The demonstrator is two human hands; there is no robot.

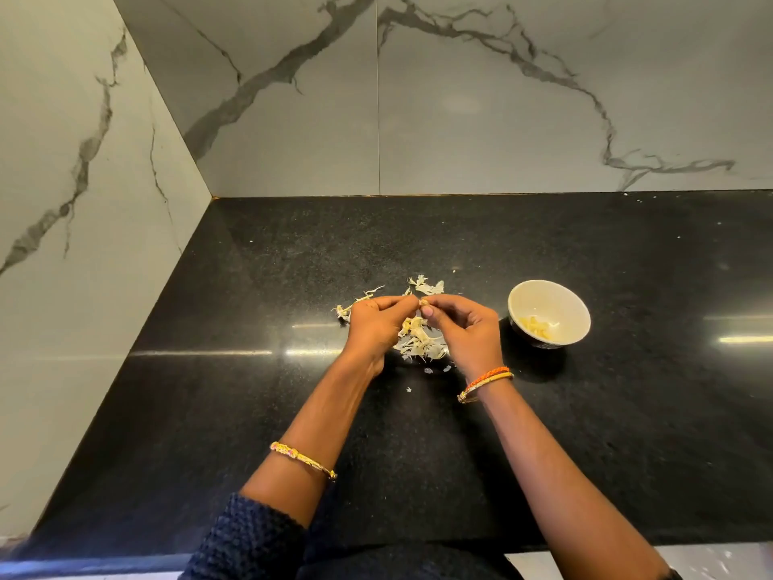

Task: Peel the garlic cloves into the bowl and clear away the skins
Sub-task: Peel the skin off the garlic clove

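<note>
Both hands, left hand (372, 324) and right hand (464, 328), are pinching one garlic clove (423, 303) together above scattered skins (420, 343); bowl (560, 299) is sitting just right.

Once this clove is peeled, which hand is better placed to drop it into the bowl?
Right hand: the small white bowl sits just beyond it, while the left hand is across the skins, pinching the same garlic clove.

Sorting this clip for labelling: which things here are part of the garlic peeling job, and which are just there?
Part of the job:
- small pale garlic clove, pinched by left hand and right hand
- round white ceramic bowl holding peeled cloves
- heap of papery whitish garlic skins

Just there:
- black speckled stone counter
- grey-veined white marble wall
- gold bangles
</note>
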